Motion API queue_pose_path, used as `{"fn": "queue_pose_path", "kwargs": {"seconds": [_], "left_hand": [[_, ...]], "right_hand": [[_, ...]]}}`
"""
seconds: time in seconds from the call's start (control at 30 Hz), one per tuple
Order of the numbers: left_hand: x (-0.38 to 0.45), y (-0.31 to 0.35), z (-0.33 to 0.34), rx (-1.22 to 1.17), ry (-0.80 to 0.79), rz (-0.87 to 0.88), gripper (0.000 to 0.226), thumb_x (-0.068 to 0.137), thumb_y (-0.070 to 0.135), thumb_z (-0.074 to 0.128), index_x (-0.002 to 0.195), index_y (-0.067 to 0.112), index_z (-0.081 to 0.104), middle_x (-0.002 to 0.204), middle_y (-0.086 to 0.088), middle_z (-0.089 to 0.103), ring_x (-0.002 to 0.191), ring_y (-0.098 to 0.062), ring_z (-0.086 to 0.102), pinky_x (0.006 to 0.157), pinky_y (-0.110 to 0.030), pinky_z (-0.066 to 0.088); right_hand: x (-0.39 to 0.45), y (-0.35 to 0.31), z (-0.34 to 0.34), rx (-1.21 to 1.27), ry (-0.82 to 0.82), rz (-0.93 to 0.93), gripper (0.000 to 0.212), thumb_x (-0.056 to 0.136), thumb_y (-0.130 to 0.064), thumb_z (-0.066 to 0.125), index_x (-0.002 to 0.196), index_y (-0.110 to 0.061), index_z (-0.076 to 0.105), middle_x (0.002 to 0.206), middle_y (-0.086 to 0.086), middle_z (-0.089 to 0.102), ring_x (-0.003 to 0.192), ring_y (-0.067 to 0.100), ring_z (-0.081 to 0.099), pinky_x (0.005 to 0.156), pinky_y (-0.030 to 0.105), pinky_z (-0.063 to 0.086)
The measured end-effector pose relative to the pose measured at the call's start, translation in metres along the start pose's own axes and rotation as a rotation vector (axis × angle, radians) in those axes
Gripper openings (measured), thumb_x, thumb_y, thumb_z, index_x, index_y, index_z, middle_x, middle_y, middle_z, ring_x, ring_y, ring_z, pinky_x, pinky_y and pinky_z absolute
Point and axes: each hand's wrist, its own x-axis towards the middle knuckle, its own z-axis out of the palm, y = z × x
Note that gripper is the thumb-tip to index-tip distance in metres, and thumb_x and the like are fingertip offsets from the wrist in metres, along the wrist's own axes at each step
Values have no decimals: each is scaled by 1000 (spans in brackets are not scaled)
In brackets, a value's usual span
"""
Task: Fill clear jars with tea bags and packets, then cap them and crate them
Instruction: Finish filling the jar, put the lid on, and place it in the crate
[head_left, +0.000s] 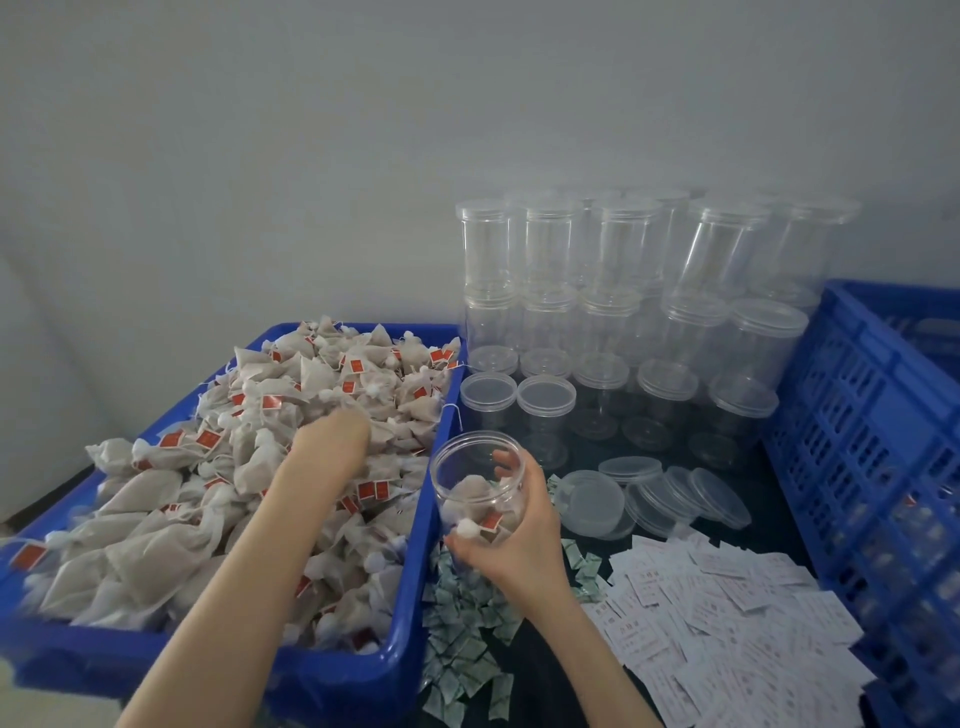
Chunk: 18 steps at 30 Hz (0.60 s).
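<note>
While the right hand (511, 525) wraps its fingers (503, 458) and thumb round an open clear jar (480, 488), tilting it so the mouth faces up and left, the left hand (332, 436) is buried among the tea bags (291, 415) heaped in the blue bin (410, 587); whether its fingers are closed on a bag I cannot tell, since the pile hides them. The jar's mouth lies just right of those buried fingers, past the bin's wall, its long axis leaning toward them, so I judge the left hand is the one to carry bags across; a few bags already sit in the jar's bottom. Beyond the right fingers stand stacked empty jars (613, 291); to their right lie loose lids (660, 493); below the wrist are green packets (462, 654) and white packets (727, 623); a blue crate (852, 415) stands furthest right, with blurred jar shapes showing through its slats.
</note>
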Motion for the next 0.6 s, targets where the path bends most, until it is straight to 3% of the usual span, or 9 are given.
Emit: {"fn": "queue_pose_path", "kwargs": {"seconds": [0.07,0.17,0.3,0.43,0.6], "left_hand": [[-1,-4,18,116,-108,-52,26,90,12,60,116,13,62,114,-3,64,102,-20,62,82,-31,49],[1,-6,28,134,-75,-36,27,92,11,57,118,15,62,117,-3,63,105,-21,62,80,-31,48],[2,-10,20,39,-102,-31,31,91,11,60,122,14,63,121,-7,62,107,-24,62,91,-33,51],[-1,-14,14,50,-85,9,33,94,7,55,126,9,59,130,-11,57,117,-23,57,98,-28,45],[-13,-11,11,79,12,-2,30,92,4,54,118,13,63,119,-7,60,104,-23,62,90,-33,52]], "right_hand": [[0,-1,1,-25,8,0,101,50,-33,84,139,-41,39,138,-12,50,124,10,56,92,33,58],[-1,-1,3,-49,13,-12,98,51,-36,82,138,-42,39,137,-12,51,123,8,56,92,29,57],[-1,1,3,-46,0,3,100,49,-34,82,139,-42,39,137,-11,52,123,7,56,91,24,56],[-1,1,2,-28,-17,14,105,48,-33,85,142,-37,38,139,-11,50,120,-3,54,85,14,54],[-1,2,1,-29,-13,12,107,49,-30,88,142,-37,38,140,-12,49,124,3,53,88,16,54]]}}
